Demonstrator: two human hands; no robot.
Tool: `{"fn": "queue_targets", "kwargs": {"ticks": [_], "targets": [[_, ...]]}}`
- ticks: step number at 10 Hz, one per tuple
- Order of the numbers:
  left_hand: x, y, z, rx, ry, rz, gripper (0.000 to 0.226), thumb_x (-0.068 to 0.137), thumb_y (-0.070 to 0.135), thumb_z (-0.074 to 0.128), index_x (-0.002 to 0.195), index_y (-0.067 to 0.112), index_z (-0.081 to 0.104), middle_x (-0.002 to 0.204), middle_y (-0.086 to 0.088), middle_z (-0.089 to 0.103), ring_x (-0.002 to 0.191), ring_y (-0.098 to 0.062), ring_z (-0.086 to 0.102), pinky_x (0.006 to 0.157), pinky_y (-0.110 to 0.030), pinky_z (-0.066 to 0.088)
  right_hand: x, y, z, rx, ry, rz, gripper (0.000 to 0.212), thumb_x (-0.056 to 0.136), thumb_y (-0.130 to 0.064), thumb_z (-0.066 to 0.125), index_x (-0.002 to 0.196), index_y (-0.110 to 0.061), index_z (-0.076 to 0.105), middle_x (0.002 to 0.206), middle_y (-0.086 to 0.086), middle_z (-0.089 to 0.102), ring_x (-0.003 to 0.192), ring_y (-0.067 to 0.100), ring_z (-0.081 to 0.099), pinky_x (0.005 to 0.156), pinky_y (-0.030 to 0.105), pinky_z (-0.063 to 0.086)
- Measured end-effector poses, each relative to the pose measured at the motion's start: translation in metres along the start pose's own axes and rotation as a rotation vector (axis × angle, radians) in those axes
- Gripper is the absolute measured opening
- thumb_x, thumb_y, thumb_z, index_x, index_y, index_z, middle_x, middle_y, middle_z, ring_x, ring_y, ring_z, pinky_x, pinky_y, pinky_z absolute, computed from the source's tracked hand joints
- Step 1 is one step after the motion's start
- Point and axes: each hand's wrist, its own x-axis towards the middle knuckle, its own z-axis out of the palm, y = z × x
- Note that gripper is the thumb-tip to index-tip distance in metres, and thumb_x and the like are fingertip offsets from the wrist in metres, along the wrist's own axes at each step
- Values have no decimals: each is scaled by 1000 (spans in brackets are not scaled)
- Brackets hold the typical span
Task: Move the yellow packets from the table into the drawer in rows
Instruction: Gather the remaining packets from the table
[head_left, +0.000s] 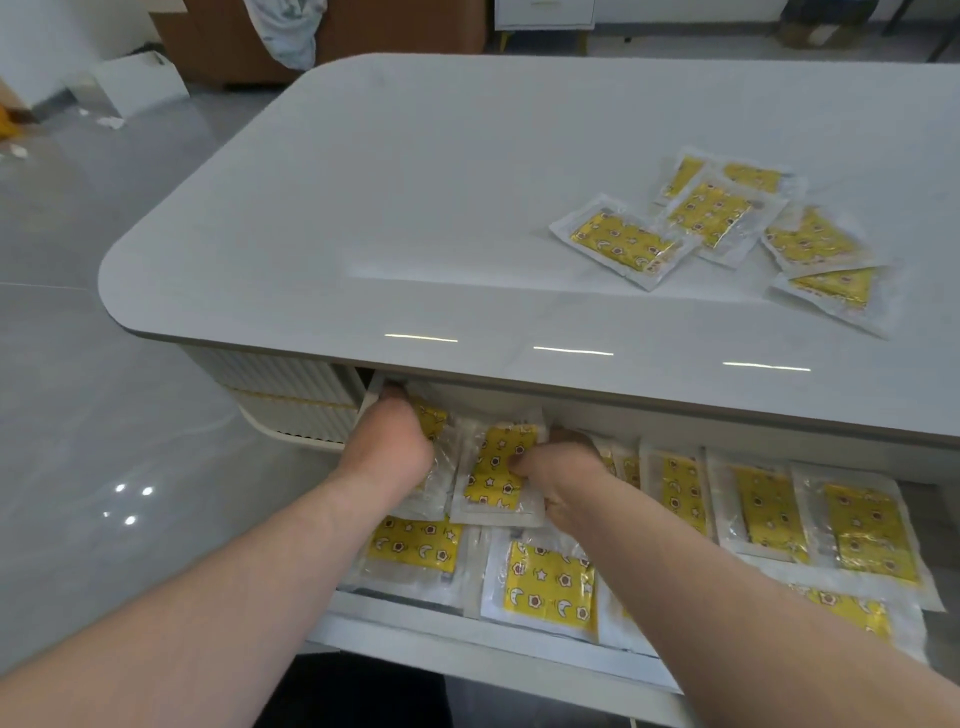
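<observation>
An open white drawer under the table top holds several yellow packets in clear wrappers, laid side by side in rows. My left hand reaches into the drawer's back left corner and rests on a packet there, fingers hidden. My right hand pinches a yellow star-patterned packet by its right edge, just beside the left hand. Several more yellow packets lie loose in a pile on the right of the table top.
The glossy white table has a rounded left corner and a front edge overhanging the drawer's back. Grey tiled floor lies to the left. A brown cabinet, draped cloth and white boxes stand beyond the table.
</observation>
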Motion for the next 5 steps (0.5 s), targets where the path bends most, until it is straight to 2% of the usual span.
{"fn": "queue_targets", "kwargs": {"ticks": [1,2,3,4,5], "targets": [[-6,-3,4,141,42,80,49,82,-10,49,130,-4,37,114,-19,52,97,-34,59,67,-29,41,-6,-4,9,-209,52,-80,31,81,-7,66,112,-5,63,113,15,67,104,31,66,82,38,57],[-12,-5,7,366,66,164,52,83,-6,50,132,0,36,126,-19,42,100,-32,60,68,-29,40,-12,-9,10,-548,142,-170,22,86,-11,62,107,-7,57,97,7,60,93,24,64,69,28,52],[-13,-4,5,562,147,285,55,80,-2,54,133,6,39,125,-15,44,110,-29,52,79,-32,48,-20,-10,6,-674,138,-270,18,86,-13,63,93,-11,47,85,4,56,79,22,60,62,27,47],[-12,-4,2,708,184,427,51,77,3,55,127,14,49,122,-9,52,115,-28,47,90,-35,43,-27,-11,-1,-926,104,-392,20,88,-18,57,75,-15,43,76,3,52,74,22,57,62,27,45],[-9,-8,-2,733,78,527,39,76,16,57,114,23,61,116,-1,59,112,-25,52,96,-35,36,-34,-13,-9,-1195,117,-608,14,89,-22,51,96,-12,58,93,8,53,84,26,53,70,30,46]]}}
